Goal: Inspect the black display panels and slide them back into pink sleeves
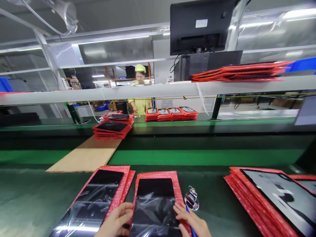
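Observation:
A black flat screen panel (155, 192) under glossy clear film lies on a red bubble-wrap sleeve (156, 175) in front of me. My left hand (118, 220) grips its left edge with curled fingers. At the right edge, my right hand (191, 220) has its fingertips on the panel and sleeve. A slim blue tool (194, 232) shows beneath the right hand, partly hidden by the fingers. Just beyond that hand sits a shiny round metal object (192, 199) with a clip-like top. Left of my left hand lies another film-covered screen panel (98, 194) on red bubble wrap.
At the right, panels with grey backs (281, 194) are stacked on red sleeves. A brown board (86, 154) bridges toward a red-sleeved stack (112, 126). More stacks (170, 113) stand on the far bench, below a shelf rail (148, 92) and monitor (201, 28). A person in yellow (140, 105) stands beyond.

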